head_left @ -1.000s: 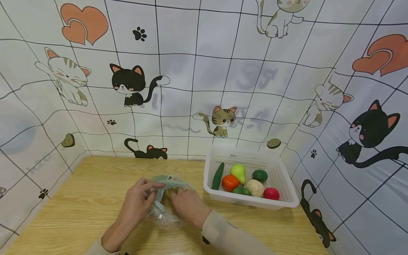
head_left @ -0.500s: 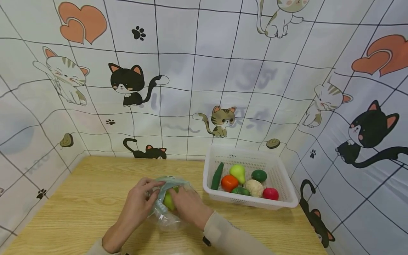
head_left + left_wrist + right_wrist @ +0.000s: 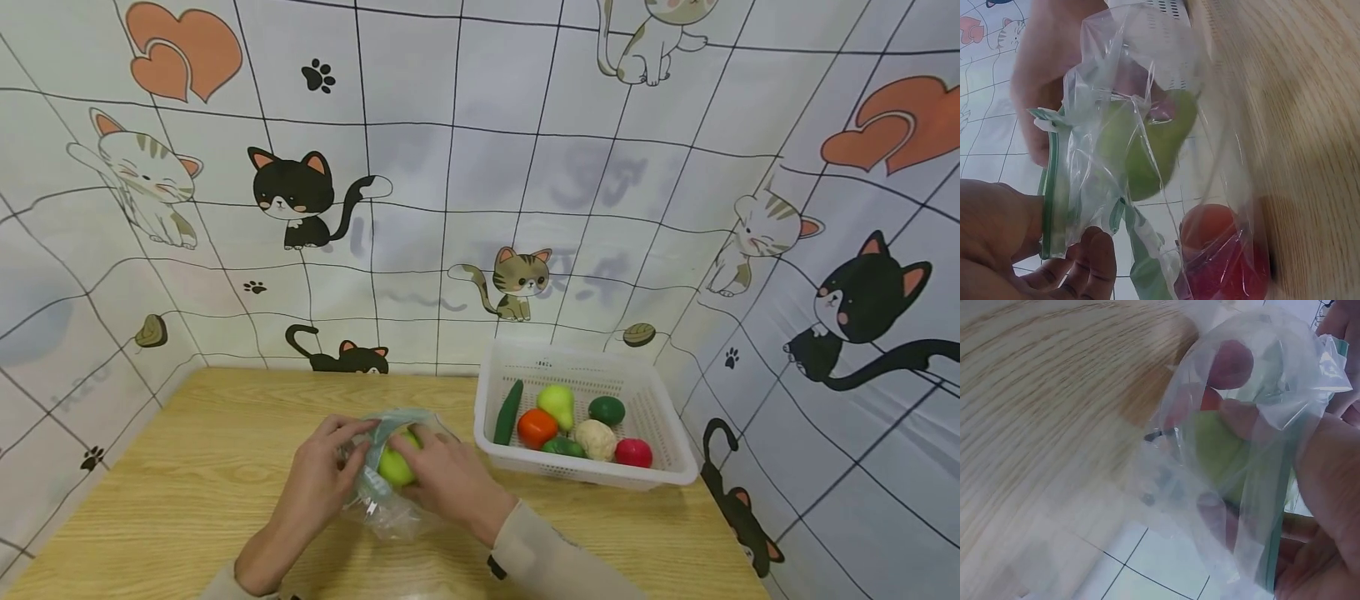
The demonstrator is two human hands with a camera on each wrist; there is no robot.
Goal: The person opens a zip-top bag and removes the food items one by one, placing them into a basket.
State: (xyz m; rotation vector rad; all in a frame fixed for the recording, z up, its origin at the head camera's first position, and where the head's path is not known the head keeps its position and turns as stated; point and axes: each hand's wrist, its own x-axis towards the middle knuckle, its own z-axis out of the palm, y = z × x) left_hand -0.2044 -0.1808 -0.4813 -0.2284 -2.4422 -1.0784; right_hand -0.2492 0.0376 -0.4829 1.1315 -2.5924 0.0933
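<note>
A clear zip bag (image 3: 393,521) with a green sealing strip stands on the wooden table. My left hand (image 3: 318,467) holds its mouth at the left edge, thumb and fingers about the strip. Reaching in from the right, my right hand (image 3: 461,479) grips a green pear (image 3: 395,467) inside the bag. The left wrist view shows the pear (image 3: 1147,150) through the plastic, its narrow end towards the table. Below it in that view, an orange-red round thing (image 3: 1210,228) and a magenta one (image 3: 1229,269) lie in the bag; their kinds are unclear.
A white plastic basket (image 3: 585,473) stands to the right, holding a cucumber (image 3: 508,412), a tomato (image 3: 537,428), another green pear (image 3: 557,406), a cauliflower (image 3: 596,439), and other green and red produce. Cat-printed cloth walls (image 3: 420,208) enclose the wooden table (image 3: 187,467).
The pear has come more into view at the bag's mouth, with my right hand's fingers now visible on top of it. My left hand has stayed at the bag's edge.
</note>
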